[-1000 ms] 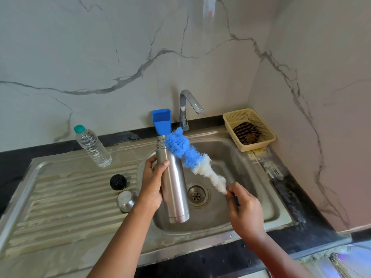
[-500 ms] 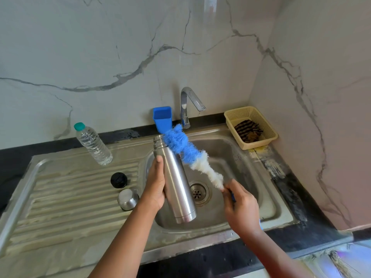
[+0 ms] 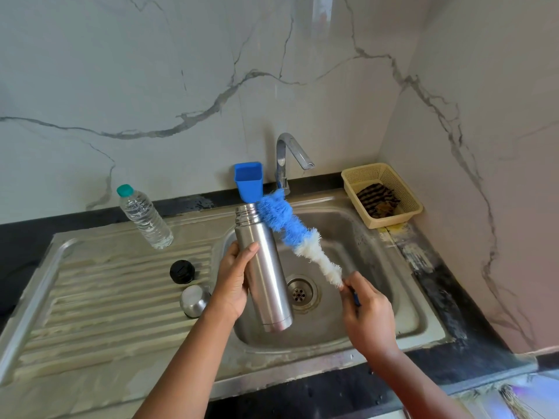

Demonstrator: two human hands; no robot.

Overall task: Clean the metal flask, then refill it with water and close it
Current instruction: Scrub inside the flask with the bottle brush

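Observation:
My left hand (image 3: 234, 282) grips the open metal flask (image 3: 266, 273) around its middle, holding it tilted over the sink basin (image 3: 363, 316). My right hand (image 3: 367, 316) holds the dark handle of a blue and white bottle brush (image 3: 290, 231). The brush's blue tip lies outside the flask, just right of the threaded mouth. The flask's black stopper (image 3: 182, 271) and its steel cup lid (image 3: 194, 300) lie on the ribbed drainboard (image 3: 106, 297).
A clear water bottle (image 3: 144, 217) with a teal cap stands at the back of the drainboard. A blue plastic cup (image 3: 248, 182) and the tap (image 3: 289, 158) stand behind the basin. A yellow basket (image 3: 381, 195) with a cloth sits at the right.
The flask has tilted a little, its base swinging right over the basin. The brush has stayed beside the flask's mouth, with my right hand shifting slightly left.

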